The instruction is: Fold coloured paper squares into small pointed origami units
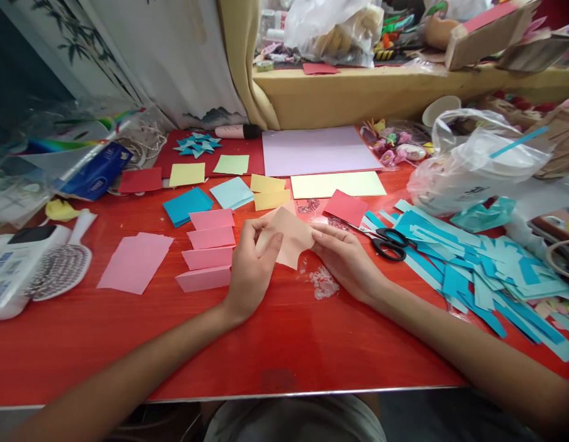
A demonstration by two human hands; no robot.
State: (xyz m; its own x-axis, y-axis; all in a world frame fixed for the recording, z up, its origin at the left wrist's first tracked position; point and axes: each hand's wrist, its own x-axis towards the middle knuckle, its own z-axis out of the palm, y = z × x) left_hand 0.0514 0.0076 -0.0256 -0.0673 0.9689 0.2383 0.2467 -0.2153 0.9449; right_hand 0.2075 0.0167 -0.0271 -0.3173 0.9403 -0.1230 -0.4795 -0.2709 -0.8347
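Note:
A peach square of paper [288, 236] is held up between my two hands, just above the red table. My left hand [251, 267] grips its left side, with the thumb lying on the sheet. The fingers of my right hand [346, 255] pinch the right corner. Behind it shows the edge of another peach piece [277, 212]. Several pink folded papers [208, 248] stand in a column beside my left hand. Black-handled scissors [389, 242] lie past my right hand, their blades close to a red paper square [346, 207]. Small clear bits [323, 282] are scattered below my right hand.
Blue paper strips [487, 264] are heaped at the right. Pink sheets [135, 263], a hairbrush [63, 261] and a blue tissue pack [97, 169] lie left. Blue [187, 204] and yellow squares [272, 199] and a lilac sheet [316, 150] are farther back. A plastic bag [472, 159] stands right.

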